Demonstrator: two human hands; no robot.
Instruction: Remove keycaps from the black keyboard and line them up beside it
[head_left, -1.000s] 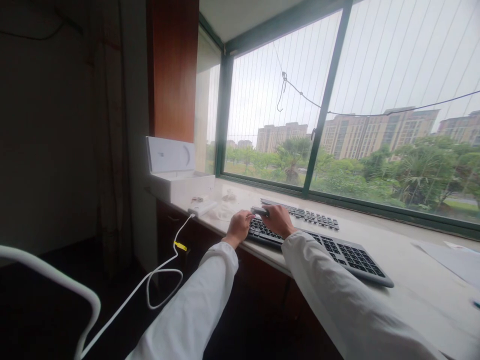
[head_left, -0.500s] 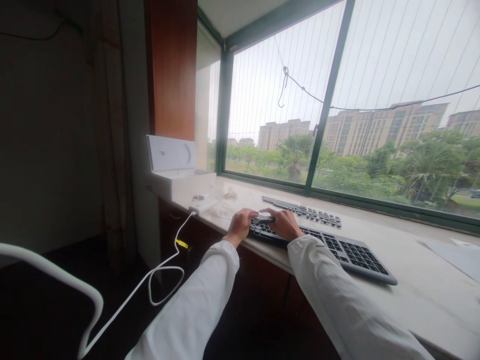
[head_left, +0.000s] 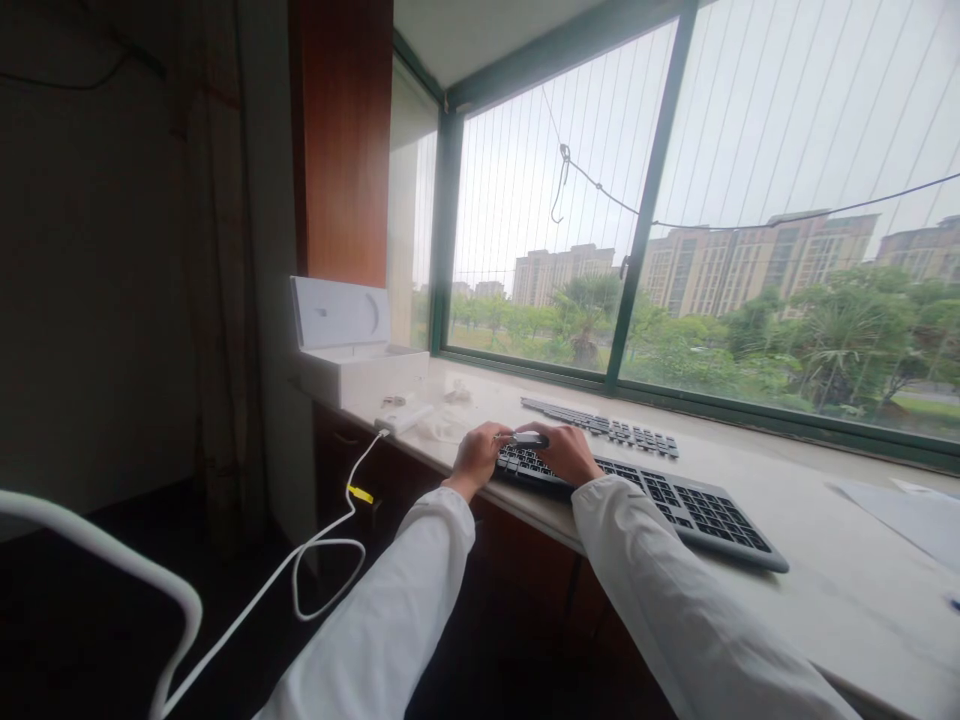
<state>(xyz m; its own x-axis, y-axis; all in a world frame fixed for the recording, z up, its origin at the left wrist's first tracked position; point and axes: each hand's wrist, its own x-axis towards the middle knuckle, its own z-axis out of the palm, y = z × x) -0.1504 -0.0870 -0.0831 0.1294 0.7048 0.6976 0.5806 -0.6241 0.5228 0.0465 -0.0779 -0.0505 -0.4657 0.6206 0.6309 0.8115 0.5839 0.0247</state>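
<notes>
A black keyboard [head_left: 731, 519] lies along the front of the counter, most of its keycaps off on the right part. Over its left end, my right hand [head_left: 568, 455] is closed around a small dark tool [head_left: 531, 439] with a thin, pale tip pointing left. My left hand [head_left: 475, 460] is beside that tip, thumb and forefinger pinched together. Whatever sits between those fingertips is too small to make out. Behind the keyboard, loose keycaps [head_left: 637, 434] are laid out in rows.
An open white box [head_left: 367, 378] stands at the counter's left end. Near it are a white power strip [head_left: 403, 419] with a cord [head_left: 330, 540] hanging down, and crumpled pale material [head_left: 442, 428]. Paper [head_left: 900, 515] lies at the right. The window [head_left: 540, 300] borders the back.
The view has shifted slightly. Both hands stay over the keyboard's left end, and the tool's pale tip now shows more clearly beside my left fingertips.
</notes>
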